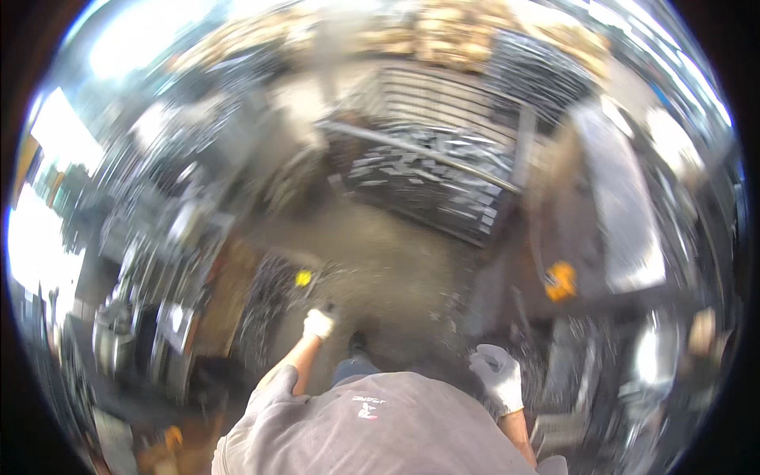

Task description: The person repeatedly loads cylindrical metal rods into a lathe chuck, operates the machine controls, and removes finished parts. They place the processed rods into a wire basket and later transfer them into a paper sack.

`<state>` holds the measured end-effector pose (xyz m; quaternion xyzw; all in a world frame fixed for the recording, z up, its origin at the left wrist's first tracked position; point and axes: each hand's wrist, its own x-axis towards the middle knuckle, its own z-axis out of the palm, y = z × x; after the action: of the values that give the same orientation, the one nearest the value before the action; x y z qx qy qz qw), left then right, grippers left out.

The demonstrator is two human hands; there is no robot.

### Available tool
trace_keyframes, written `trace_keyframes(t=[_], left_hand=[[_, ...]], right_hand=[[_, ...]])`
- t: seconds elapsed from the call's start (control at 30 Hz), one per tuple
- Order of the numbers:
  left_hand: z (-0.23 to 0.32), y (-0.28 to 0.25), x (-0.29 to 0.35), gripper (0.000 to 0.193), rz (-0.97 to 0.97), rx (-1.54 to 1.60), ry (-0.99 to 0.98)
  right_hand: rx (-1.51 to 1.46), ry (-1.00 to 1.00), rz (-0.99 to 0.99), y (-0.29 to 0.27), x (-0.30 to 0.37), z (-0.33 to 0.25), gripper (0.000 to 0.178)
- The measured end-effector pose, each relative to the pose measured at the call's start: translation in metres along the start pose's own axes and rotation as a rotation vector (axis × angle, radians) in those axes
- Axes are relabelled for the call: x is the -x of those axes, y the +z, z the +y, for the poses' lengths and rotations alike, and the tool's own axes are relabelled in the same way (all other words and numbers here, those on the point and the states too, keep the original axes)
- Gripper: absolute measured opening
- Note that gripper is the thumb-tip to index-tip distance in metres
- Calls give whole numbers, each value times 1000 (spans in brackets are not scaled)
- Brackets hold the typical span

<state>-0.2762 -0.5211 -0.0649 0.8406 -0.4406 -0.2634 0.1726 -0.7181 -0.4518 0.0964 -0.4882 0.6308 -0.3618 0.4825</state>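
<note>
The picture is blurred by motion. My left hand (319, 323), in a white glove, hangs low in front of me above the concrete floor (388, 269), close to a small yellow object (303, 278). Its fingers look curled and I cannot make out anything in them. My right hand (497, 376), also in a white glove, is held out at my right side with the fingers loosely spread and nothing in it. My grey shirt (372, 427) fills the lower middle.
A metal cage bin (431, 170) full of flat steel pieces stands ahead. Machinery and metal parts (166, 261) crowd the left. A grey machine with an orange part (560, 281) stands on the right. Stacked wooden pallets (451, 32) lie far back.
</note>
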Motion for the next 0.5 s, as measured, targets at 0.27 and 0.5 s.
trace_keyframes(t=[0.27, 0.5], left_hand=[[-560, -155, 203, 55, 1726, 715, -1082], [-554, -155, 367, 52, 1241, -101, -1813]], right_hand=[[275, -158, -752, 271, -110, -100, 35], [707, -402, -1064, 407, -136, -158, 47]])
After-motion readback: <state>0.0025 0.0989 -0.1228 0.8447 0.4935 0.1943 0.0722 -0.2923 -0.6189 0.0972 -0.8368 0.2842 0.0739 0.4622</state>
